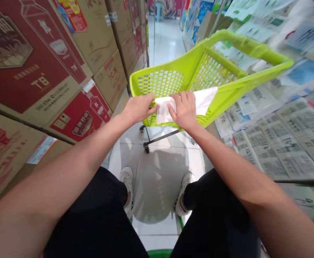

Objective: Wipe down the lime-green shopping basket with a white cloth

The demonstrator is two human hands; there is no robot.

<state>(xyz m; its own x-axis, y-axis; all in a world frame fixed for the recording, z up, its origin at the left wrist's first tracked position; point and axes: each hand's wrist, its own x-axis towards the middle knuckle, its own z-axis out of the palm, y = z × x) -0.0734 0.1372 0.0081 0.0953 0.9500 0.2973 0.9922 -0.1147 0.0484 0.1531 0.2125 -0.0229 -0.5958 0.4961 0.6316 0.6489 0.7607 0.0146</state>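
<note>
A lime-green plastic shopping cart (pixel 162 79) with perforated sides stands in front of me, its handle at the upper right. A white cloth (pixel 204 100) lies along the near side, partly over the rim. My right hand (pixel 184 108) is closed on the cloth, with fingers bent over the rim and the thumb on the outer face. My left hand (pixel 142 108) is closed around the rim at the cart's left end, its thumb and fingertips beside the cloth's left edge. The far sides of the fingers are hidden.
Stacked cardboard cartons (pixel 103 77) line the left side. Shelves of packaged goods (pixel 280 136) with handwritten prices stand at right. Below the cart are casters (pixel 146 146) on a tiled floor (pixel 154 200). A light-blue stool (pixel 159 11) stands far down the aisle.
</note>
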